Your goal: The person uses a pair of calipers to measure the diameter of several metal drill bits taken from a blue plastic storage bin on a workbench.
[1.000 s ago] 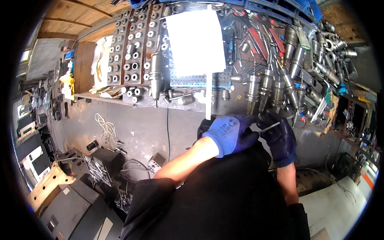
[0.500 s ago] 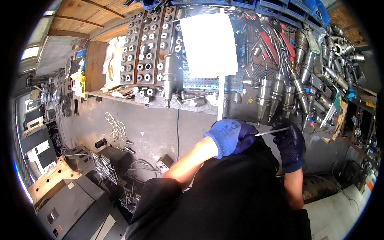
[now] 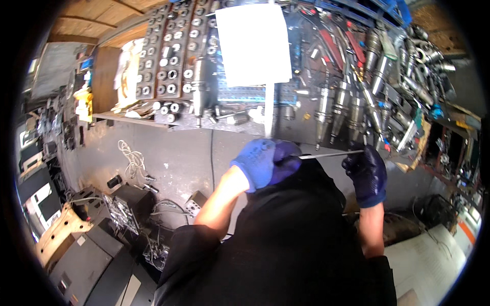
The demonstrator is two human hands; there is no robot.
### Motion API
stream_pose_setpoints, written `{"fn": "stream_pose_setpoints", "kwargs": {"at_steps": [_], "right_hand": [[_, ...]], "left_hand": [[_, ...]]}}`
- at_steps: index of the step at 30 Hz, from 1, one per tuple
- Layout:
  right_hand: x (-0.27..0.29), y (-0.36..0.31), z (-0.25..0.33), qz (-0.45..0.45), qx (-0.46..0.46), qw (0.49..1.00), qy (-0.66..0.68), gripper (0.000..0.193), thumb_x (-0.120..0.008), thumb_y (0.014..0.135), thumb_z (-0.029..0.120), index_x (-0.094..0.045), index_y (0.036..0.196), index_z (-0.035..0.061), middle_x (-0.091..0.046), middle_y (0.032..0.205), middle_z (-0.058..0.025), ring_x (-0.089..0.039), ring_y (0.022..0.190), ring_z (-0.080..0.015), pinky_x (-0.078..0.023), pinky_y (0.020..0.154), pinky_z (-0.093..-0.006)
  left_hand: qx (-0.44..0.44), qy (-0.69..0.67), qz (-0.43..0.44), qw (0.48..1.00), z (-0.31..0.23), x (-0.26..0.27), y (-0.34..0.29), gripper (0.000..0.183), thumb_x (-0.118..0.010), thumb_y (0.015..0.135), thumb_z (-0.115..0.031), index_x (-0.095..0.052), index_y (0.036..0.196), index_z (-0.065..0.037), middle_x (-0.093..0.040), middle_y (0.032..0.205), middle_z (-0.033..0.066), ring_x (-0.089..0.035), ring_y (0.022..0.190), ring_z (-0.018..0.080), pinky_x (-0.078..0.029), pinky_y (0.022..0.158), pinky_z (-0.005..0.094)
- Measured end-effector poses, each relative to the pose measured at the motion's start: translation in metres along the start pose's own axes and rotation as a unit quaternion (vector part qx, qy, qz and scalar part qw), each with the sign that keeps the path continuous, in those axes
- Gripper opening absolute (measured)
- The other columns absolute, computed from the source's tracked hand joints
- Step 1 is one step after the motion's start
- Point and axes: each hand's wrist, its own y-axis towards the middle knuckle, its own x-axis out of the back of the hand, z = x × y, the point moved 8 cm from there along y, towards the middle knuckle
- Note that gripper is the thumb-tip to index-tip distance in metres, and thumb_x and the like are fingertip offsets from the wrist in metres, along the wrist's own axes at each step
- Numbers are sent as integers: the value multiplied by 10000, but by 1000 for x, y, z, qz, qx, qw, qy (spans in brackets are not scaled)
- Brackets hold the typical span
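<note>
A thin, straight metal rod (image 3: 332, 154) stretches between my gloved hands, in front of the bench edge. My left hand (image 3: 268, 164), in a blue and dark purple glove, is closed round the rod's left end. The fingers of my right hand (image 3: 366, 173), in a dark glove, are curled in at its right end, which passes behind or between the fingertips. Just beyond the hands, several metal tool holders (image 3: 339, 112) lie on the bench, their narrow ends pointing toward me. A white sheet of paper (image 3: 255, 46) stands over the bench's middle.
Racks of collets (image 3: 173, 56) fill the bench's left part, with a long tool holder (image 3: 199, 92) beside them. Red-handled tools (image 3: 332, 48) and more holders crowd the right side. Blue bins (image 3: 352, 13) line the back. A cable (image 3: 132, 160) and grey machine cabinets (image 3: 81, 260) are at left.
My hands have moved farther apart, and more of the rod's length shows between them. The whole view has shifted, so the bench appears higher and farther left.
</note>
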Motion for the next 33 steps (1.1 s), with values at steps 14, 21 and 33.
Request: {"fn": "stream_pose_setpoints", "kwargs": {"at_steps": [14, 21, 33], "right_hand": [[-50, -7, 19, 55, 220, 961, -156, 248, -644, 982, 29, -696, 1223, 4, -755, 1098, -96, -723, 994, -188, -558, 897, -322], [-98, -4, 21, 129, 455, 756, -452, 314, -710, 858, 92, -722, 1170, 56, -738, 939, -133, -712, 845, -320, -569, 773, -394], [-143, 50, -82, 201, 321, 599, -705, 197, -599, 868, 226, -738, 819, 96, -726, 861, -161, -707, 794, -373, -551, 702, -496]], "left_hand": [[110, 23, -69, 991, 28, 30, -14, 344, -683, 913, -366, -722, 1155, -124, -735, 900, 169, -724, 819, 335, -568, 727, 412], [72, 46, -63, 994, 22, 28, -13, 292, -715, 918, -220, -721, 1176, -85, -682, 752, 108, -626, 624, 148, -512, 616, 302], [43, 33, -6, 998, 25, 5, -16, 346, -665, 913, -359, -713, 1151, -111, -730, 965, 181, -701, 902, 390, -554, 785, 445]]}}
